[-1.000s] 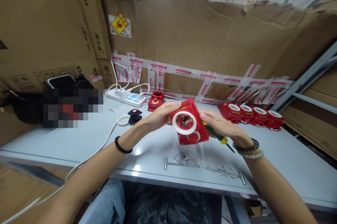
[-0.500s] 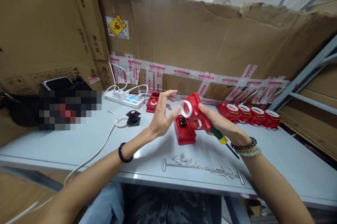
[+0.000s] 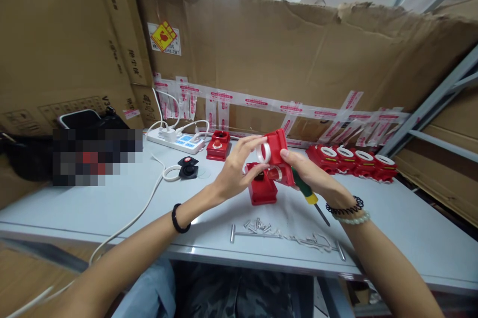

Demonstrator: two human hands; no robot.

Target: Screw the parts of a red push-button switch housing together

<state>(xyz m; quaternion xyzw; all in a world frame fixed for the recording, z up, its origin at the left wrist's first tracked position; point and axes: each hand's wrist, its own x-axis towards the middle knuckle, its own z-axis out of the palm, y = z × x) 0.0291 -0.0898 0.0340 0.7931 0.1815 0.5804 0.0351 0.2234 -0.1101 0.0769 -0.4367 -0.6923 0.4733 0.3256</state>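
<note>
A red plastic housing (image 3: 278, 146) is raised above the table, tilted, in my right hand (image 3: 308, 171), with the thumb on its upper face. That same hand also keeps hold of a screwdriver (image 3: 306, 189) with a green and yellow handle, its shaft pointing down toward the table front. My left hand (image 3: 233, 171) has its fingers and thumb closed round a white ring (image 3: 264, 153) at the housing's left side. Behind and below stands another red housing (image 3: 263, 191), partly covered by the left thumb, with a dark part on top.
Loose screws (image 3: 257, 226) lie near a metal bar handle (image 3: 257, 234) at the front. A red unit (image 3: 218, 146) stands by a white power strip (image 3: 177, 141). Black square parts (image 3: 188, 168) lie left, several red units with white rings (image 3: 354, 159) right. Cardboard (image 3: 242, 49) walls the back.
My left hand has moved right, its fingers closing from apart onto the white ring. The housing and screwdriver have shifted and turned slightly in my right hand.
</note>
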